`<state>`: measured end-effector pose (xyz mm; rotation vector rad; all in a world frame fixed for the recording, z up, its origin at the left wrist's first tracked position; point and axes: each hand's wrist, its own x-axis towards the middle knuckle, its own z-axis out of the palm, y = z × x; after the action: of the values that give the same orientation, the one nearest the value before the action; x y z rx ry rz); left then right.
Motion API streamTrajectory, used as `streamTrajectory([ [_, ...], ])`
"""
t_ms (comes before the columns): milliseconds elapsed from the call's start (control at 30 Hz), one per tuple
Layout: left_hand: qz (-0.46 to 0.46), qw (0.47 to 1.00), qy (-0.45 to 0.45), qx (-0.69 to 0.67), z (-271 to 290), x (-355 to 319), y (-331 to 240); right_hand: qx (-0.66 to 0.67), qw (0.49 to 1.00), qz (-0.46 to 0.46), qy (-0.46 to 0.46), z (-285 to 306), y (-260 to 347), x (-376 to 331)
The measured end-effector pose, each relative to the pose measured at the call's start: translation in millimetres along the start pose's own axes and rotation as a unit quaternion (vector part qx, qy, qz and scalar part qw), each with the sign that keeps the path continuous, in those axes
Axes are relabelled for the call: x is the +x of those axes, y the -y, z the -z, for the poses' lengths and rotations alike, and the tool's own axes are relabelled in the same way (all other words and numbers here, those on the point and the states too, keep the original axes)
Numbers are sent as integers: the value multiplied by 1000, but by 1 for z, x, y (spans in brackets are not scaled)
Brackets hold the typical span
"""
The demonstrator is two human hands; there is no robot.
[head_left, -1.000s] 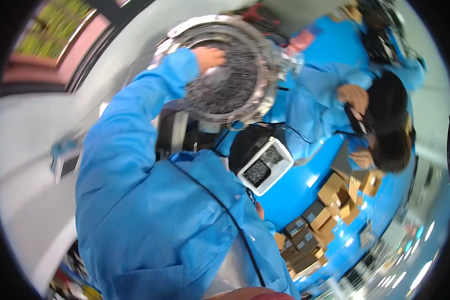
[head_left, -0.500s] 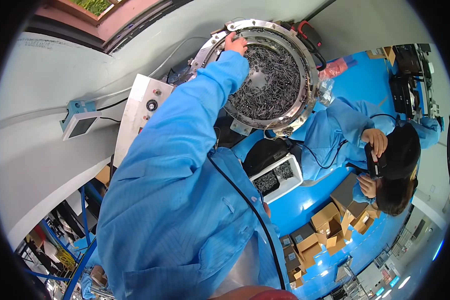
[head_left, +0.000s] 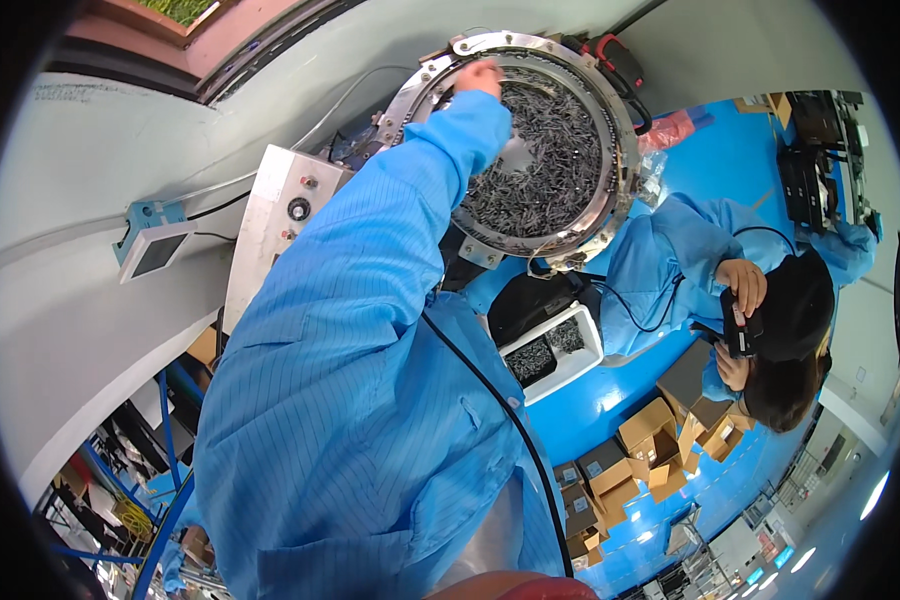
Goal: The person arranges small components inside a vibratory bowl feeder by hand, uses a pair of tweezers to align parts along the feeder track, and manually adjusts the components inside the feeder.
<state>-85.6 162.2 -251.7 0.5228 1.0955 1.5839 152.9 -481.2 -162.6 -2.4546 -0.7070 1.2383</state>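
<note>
My left hand (head_left: 482,77), in a blue sleeve (head_left: 370,220), is over the upper left inner edge of a round metal bowl feeder (head_left: 620,185). Its fingers are small and smeared, so I cannot tell whether they grip anything. Many small dark rod-like parts (head_left: 555,160) fill the bowl around a pale centre. At the hand, a narrow track along the rim carries a line of dark bits. My right hand is not in view.
Left of the bowl stands a white control box (head_left: 275,220) with knobs. Below it, a white bin (head_left: 570,375) holds dark parts. A co-worker in blue (head_left: 660,260) holds a small black device (head_left: 740,325) at right. Open cardboard boxes (head_left: 650,440) stand on the blue floor.
My left hand has moved slightly right along the bowl's upper edge, and its fingers have drawn in and blurred. The view has shifted a little.
</note>
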Motion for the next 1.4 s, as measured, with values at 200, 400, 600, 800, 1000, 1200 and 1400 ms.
streamTrajectory([
  [200, 244, 880, 311, 264, -39, -100, -94, -44, 994, 3, 96, 6, -9, 17],
  [400, 171, 983, 34, -52, -34, -62, -89, -90, 991, 1, 95, 4, -21, 25],
  [600, 190, 976, -21, -103, -28, -35, -84, 73, 975, 183, 106, -2, -45, 29],
  [800, 397, 846, 356, 23, -29, -67, -97, -5, 992, 87, 92, 4, -19, 16],
  [1000, 243, 964, 80, -71, -54, -50, -70, -97, 991, 2, 97, 7, -12, 17],
  [1200, 226, 952, 39, -205, -33, 3, -15, -100, 990, -12, 95, 4, -14, 16],
  [1400, 194, 934, -55, -294, -70, -26, -40, 18, 996, 33, 80, 4, 7, 12],
])
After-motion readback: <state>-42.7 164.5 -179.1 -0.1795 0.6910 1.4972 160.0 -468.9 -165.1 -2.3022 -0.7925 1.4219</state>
